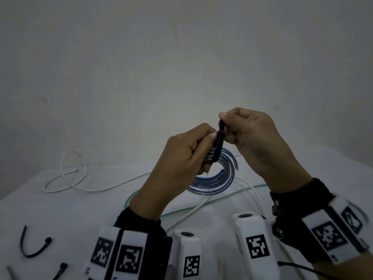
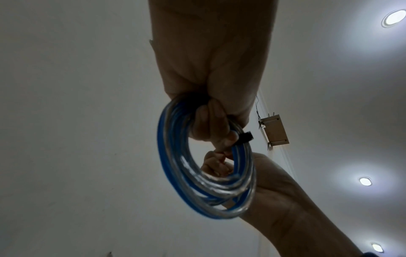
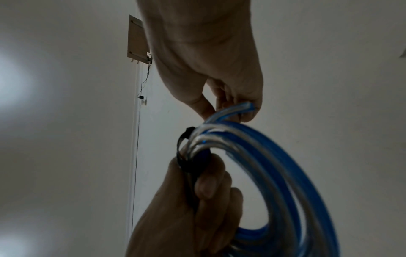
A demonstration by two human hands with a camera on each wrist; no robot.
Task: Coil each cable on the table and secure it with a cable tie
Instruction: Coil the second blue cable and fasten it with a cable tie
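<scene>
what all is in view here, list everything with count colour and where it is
blue and clear coiled cable: 1, blue/transparent, held above the table
black plastic cable tie: 1, black, looped round the coil
white loose cable: 1, white, on the cloth, left and centre
green-tinted clear cable: 1, greenish, on the cloth under the hands
spare black cable ties: at least 2, black, near left
white cloth-covered table: 1, white
left hand: grip on the coil and tie
right hand: pinches the tie's tail

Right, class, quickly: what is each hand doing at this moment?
Left hand: closed, gripping the coiled blue cable where the black cable tie wraps it.
Right hand: closed, pinching the cable tie's tail.
</scene>
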